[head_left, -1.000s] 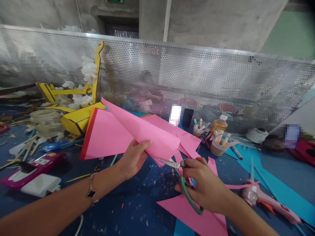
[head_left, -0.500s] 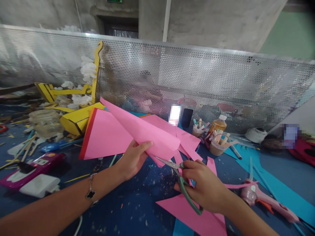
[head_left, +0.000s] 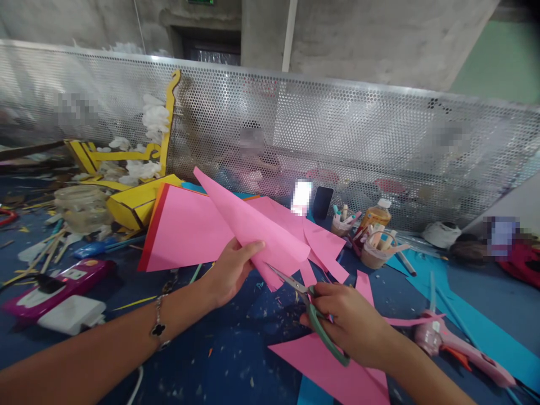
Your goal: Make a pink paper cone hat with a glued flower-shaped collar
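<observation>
My left hand [head_left: 236,270] pinches a folded sheet of pink paper [head_left: 261,225], thumb on top, just left of the cut. In my right hand [head_left: 346,315] are green-handled scissors [head_left: 324,332], their blades reaching into the paper's lower edge. A narrow flap of the sheet hangs below the blades. Behind my left hand lies a stack of pink sheets [head_left: 185,230] with red and orange edges showing. Under the scissors a cut pink piece [head_left: 329,365] rests on the dark blue table [head_left: 202,360].
On the right lie a pink glue gun [head_left: 459,343] and blue paper [head_left: 498,320]. Marker cups [head_left: 377,253], a bottle [head_left: 377,214] and a phone [head_left: 323,202] stand behind. Leftward are a purple power strip [head_left: 63,287], a glass jar [head_left: 82,208] and a yellow cardboard piece [head_left: 135,205].
The scissor blades have cut further into the pink paper, and a flap now hangs lower beneath them. The folded sheet's upper tip has shifted right.
</observation>
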Demonstrator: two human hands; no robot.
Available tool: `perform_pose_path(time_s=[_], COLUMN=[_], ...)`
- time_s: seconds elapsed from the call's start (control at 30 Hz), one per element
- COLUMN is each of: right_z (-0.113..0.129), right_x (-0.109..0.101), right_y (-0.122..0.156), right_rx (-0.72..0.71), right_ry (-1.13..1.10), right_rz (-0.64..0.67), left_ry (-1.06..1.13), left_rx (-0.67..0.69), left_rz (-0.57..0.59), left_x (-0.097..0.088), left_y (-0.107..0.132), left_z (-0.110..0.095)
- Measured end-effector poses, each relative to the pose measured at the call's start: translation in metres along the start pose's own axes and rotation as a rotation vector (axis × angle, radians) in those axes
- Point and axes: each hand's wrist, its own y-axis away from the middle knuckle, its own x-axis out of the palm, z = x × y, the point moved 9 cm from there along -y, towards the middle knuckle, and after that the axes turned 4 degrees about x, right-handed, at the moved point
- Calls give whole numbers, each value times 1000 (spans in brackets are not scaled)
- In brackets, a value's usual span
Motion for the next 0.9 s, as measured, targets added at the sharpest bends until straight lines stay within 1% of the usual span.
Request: perform_pose_path(time_s=[0.23, 0.47, 0.6, 0.73, 0.9], right_z=[-2, -1, -3, -4, 7], right_x=[3, 3, 2, -5, -17], right_y=[1, -1, -2, -1, 2], right_rx=[-17, -35, -30, -16, -51], right_ry=[39, 40, 66, 77, 110], right_rz=[-12, -29, -49, -98, -165], left_ry=[-12, -27, -31, -28, -22], left_rx=[-29, -33, -24, -8, 16], left_rz=[-28, -3, -12, -39, -20], left_x=[-3, 1, -1, -2, 0], left_y=[0, 0, 0, 0, 1], left_z=[3, 2, 1, -2, -7])
